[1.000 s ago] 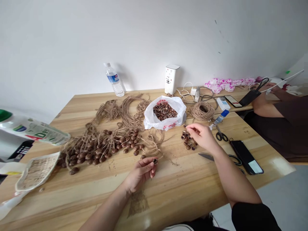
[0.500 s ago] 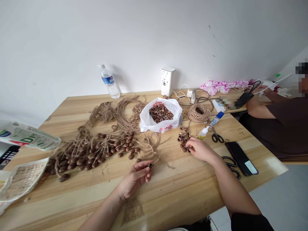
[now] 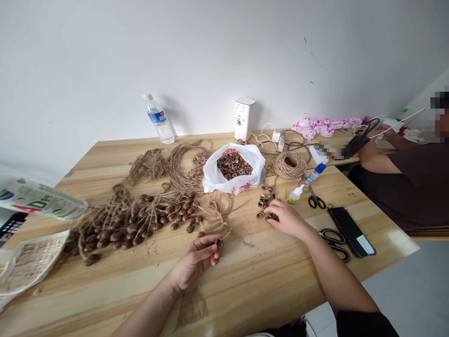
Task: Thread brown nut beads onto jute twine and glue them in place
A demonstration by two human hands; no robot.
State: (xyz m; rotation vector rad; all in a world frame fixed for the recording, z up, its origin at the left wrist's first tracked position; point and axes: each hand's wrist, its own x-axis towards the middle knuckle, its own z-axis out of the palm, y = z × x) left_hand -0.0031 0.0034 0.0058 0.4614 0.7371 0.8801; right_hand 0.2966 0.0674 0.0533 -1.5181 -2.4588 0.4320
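Observation:
Near the table's middle, my left hand (image 3: 201, 257) pinches a small brown nut shell (image 3: 219, 242) with its hollow side showing and a bit of twine by it. My right hand (image 3: 283, 217) is at a small group of shell halves (image 3: 264, 200), its fingertips closed around a brown shell (image 3: 272, 217) low over the wood. Behind them a white plastic bag (image 3: 210, 175) holds many shell pieces. Left of my hands lies a large pile of brown nuts (image 3: 131, 229) tied to twine, and strands of twine (image 3: 180, 164) lie behind it.
A twine roll (image 3: 289, 165), glue bottle (image 3: 295, 193), blue-capped bottle (image 3: 315, 175), two pairs of scissors (image 3: 316, 201) and a phone (image 3: 351, 231) lie right. Behind are a water bottle (image 3: 159, 119) and white box (image 3: 244, 119). A basket (image 3: 33, 262) is left. Another person sits right.
My right hand has shifted slightly left and toward me, with its fingertips now around a shell at the near side of the small group. My left hand keeps its pinch.

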